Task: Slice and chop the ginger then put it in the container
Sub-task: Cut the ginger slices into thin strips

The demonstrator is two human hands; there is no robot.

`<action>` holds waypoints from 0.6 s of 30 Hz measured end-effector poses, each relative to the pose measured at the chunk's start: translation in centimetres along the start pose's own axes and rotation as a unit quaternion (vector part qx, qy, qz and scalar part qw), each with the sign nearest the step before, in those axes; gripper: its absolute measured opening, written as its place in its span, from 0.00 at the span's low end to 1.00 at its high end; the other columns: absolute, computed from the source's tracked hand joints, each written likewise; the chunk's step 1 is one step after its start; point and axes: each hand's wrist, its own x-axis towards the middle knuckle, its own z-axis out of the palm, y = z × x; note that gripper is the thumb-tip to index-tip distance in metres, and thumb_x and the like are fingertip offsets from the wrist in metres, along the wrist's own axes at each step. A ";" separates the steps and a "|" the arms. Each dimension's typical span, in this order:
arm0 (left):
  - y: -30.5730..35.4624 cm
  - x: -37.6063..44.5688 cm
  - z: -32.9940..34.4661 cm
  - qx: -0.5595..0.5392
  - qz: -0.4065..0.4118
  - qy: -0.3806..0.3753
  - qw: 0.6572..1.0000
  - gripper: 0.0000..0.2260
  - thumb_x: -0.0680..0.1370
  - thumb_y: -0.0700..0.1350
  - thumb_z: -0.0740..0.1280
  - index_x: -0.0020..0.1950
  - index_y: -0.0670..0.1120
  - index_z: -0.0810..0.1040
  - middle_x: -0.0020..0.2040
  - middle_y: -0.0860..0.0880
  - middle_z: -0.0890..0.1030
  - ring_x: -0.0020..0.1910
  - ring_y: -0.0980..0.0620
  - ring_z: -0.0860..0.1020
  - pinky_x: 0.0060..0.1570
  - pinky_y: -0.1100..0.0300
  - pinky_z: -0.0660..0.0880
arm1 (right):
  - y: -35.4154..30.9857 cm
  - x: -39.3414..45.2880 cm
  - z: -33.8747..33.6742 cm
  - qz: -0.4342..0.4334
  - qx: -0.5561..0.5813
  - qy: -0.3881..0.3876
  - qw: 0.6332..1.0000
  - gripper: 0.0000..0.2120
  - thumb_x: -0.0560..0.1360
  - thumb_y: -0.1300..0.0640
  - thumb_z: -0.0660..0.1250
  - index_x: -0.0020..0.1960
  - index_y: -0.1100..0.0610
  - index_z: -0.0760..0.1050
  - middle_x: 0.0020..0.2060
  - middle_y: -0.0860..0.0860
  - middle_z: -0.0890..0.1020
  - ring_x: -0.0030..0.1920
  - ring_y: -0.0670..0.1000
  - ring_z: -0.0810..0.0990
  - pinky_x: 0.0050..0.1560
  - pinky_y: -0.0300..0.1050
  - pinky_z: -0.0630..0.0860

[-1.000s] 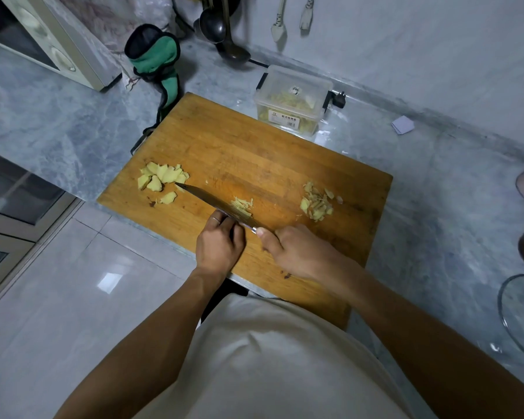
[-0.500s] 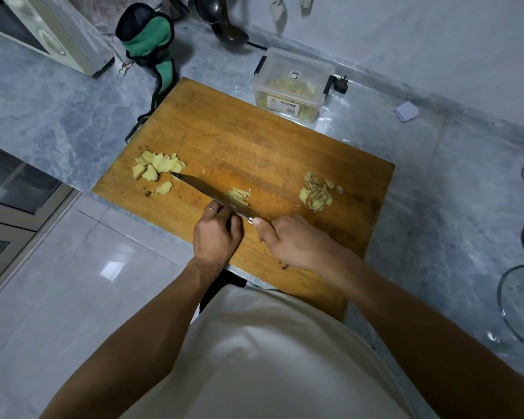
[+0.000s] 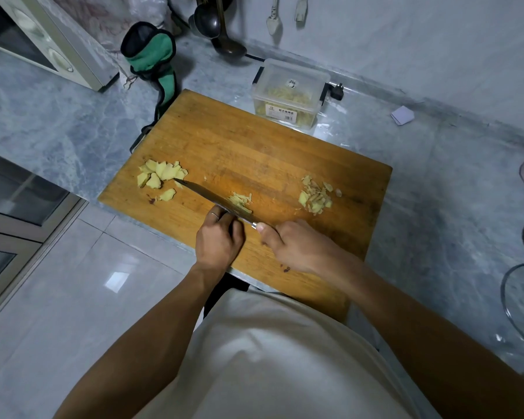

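On the wooden cutting board (image 3: 254,152), near its front edge, a small heap of ginger slivers (image 3: 240,202) lies against the far side of a knife blade (image 3: 206,196). Two other lots of ginger share the board: a pile of flat ginger slices (image 3: 159,176) at the left end, where the knife's tip reaches, and a pile of chopped ginger (image 3: 315,196) toward the right. Just beyond the board's far edge stands a clear plastic container (image 3: 289,95) with ginger already showing through its walls.

The step in hand looks to be the chopping: the slices are being cut down into fine strips, a few at a time. I would judge the job partly done, since the left pile is not yet chopped. The next move probably calls for steady, close cuts through the piece under the fingers, keeping the fingertips clear of the edge.

The right hand (image 3: 297,246) is closed around the knife handle, thumb lying by the bolster. The left hand (image 3: 220,240) sits on the near side of the blade with its fingers curled under, knuckles toward the steel; it seems to be pinning ginger down, though the piece itself is hidden beneath it.

To the far left a microwave (image 3: 52,40) sits on the marble counter (image 3: 58,116).
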 end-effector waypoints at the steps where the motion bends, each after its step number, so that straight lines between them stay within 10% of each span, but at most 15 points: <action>1: 0.0 0.0 0.0 -0.002 -0.002 0.002 1.000 0.13 0.75 0.44 0.58 0.41 0.40 0.81 0.48 0.39 0.81 0.38 0.37 0.79 0.32 0.57 0.73 | 0.1 -0.1 -0.1 -0.002 0.001 -0.005 1.000 0.50 0.71 0.24 0.36 0.49 0.60 0.84 0.40 0.57 0.84 0.44 0.56 0.82 0.48 0.57 0.81; 7: -0.1 0.0 0.1 -0.017 -0.006 -0.002 1.000 0.16 0.76 0.45 0.57 0.48 0.41 0.83 0.53 0.40 0.80 0.42 0.38 0.80 0.36 0.54 0.76 | -0.3 -0.4 -0.6 -0.008 -0.020 0.001 1.000 0.34 0.84 0.38 0.46 0.32 0.59 0.72 0.28 0.55 0.78 0.29 0.51 0.78 0.35 0.47 0.72; 18: -0.2 0.1 0.2 -0.019 -0.013 0.004 1.000 0.11 0.76 0.42 0.62 0.45 0.39 0.83 0.50 0.39 0.81 0.40 0.38 0.79 0.34 0.55 0.75 | -0.1 0.5 -0.5 -0.006 -0.018 -0.015 1.000 0.37 0.83 0.35 0.45 0.41 0.60 0.80 0.36 0.57 0.82 0.37 0.53 0.82 0.39 0.50 0.78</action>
